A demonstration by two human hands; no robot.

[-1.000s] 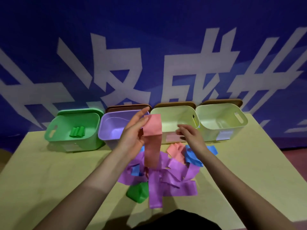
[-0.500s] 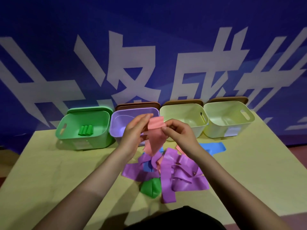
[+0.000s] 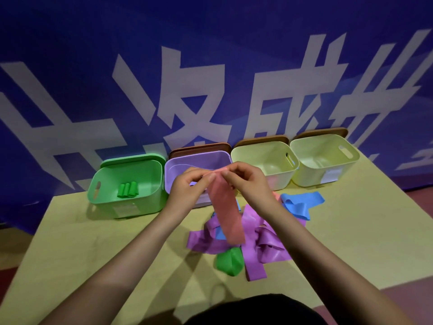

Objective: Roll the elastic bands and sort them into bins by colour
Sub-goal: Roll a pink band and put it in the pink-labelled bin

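A pink elastic band [image 3: 226, 214] hangs in the air in front of the bins, its top edge pinched by my left hand [image 3: 188, 188] and my right hand [image 3: 248, 182]. Its lower end reaches a loose pile of purple bands [image 3: 257, 235] on the table. Blue bands [image 3: 298, 204] lie at the pile's right and a green band [image 3: 228, 261] at its front. Along the back stand a green bin [image 3: 112, 202] holding three rolled green bands [image 3: 127, 190], a purple bin [image 3: 173, 165] and two pale yellow bins [image 3: 269, 151] [image 3: 328, 146].
The yellow table [image 3: 93, 242] ends at a blue banner wall with white characters behind the bins. Brown lids stand behind the purple and yellow bins. The table's right edge runs diagonally near the blue bands.
My right hand came up from the pile and took hold of the pink band's top edge beside my left hand. The view shifted left, so the bins moved right in the frame.
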